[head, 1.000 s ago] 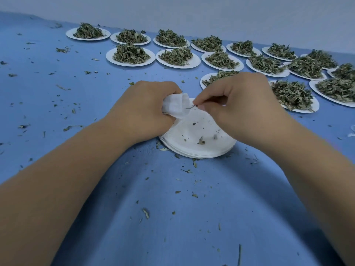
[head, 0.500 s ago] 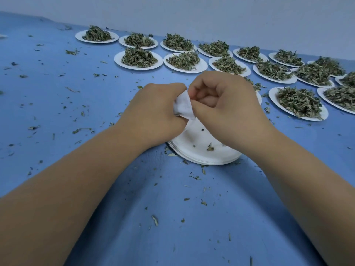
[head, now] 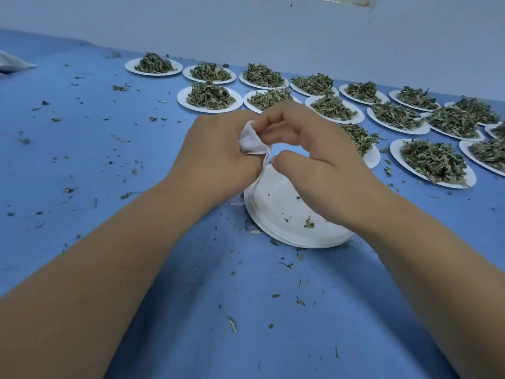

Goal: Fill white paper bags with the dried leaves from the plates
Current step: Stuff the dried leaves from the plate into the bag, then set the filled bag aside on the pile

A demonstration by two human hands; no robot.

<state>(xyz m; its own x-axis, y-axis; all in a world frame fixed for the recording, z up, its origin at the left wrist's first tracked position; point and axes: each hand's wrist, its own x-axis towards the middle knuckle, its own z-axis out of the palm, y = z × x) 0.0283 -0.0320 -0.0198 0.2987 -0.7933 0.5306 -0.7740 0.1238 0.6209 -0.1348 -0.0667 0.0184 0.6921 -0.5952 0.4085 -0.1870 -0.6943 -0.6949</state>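
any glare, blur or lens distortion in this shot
Head view: soft, even, bluish light, no glare; faint shadow on the blue table between the forearms; wide-angle stretch on the forearms; left hand, right hand and white bag look sharp, far plates slightly softer.

Blue tablecloth point(head: 82, 160) against a pale wall point(head: 246, 28), a whitish bundle point(head: 13, 64) at its far-left edge.

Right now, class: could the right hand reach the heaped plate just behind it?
Probably yes: the heaped plate lies just beyond the right hand, nothing between, though its fingers are at the white bag the left hand holds.
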